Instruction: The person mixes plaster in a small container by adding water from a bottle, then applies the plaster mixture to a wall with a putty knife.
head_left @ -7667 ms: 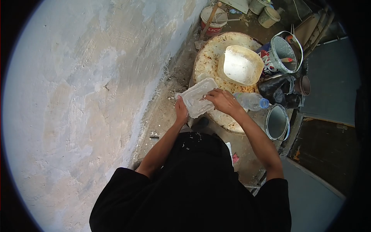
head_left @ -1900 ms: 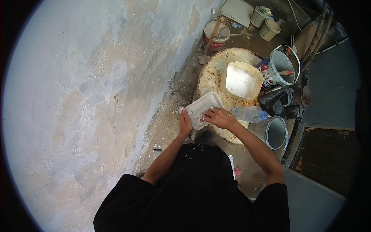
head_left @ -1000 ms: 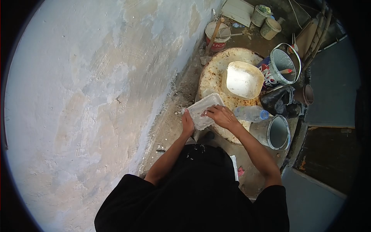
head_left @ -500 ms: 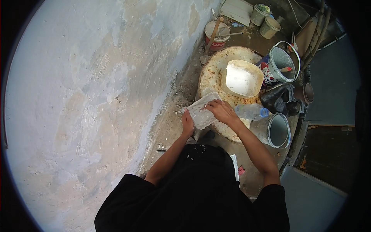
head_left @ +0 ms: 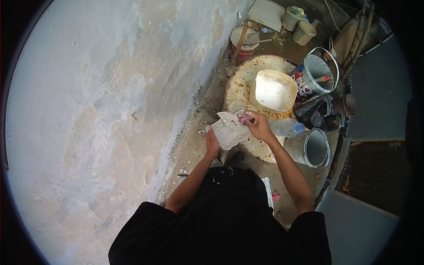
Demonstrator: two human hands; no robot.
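Observation:
My left hand (head_left: 212,142) grips the left edge of a flat, whitish, plaster-coated piece (head_left: 228,132). At its upper right corner, my right hand (head_left: 259,126) has its fingers closed on something pinkish (head_left: 245,116), too small to name. Both hands are over the near left part of a round, rust-stained tabletop (head_left: 238,84). On that top sits a cream tub (head_left: 276,90) with white material inside. A clear plastic bottle (head_left: 285,127) with a blue cap lies just right of my right hand.
A patchy wall (head_left: 110,101) fills the left side. Right of the round top are a paint bucket (head_left: 318,73) with a red-tipped tool, a black bag (head_left: 316,112) and a grey bucket (head_left: 316,148). A red-and-white bucket (head_left: 244,44) stands behind, beside the wall.
My right hand has lifted from the face of the flat piece to its upper right corner. Pinkish material now shows at my fingers, and the piece has turned slightly.

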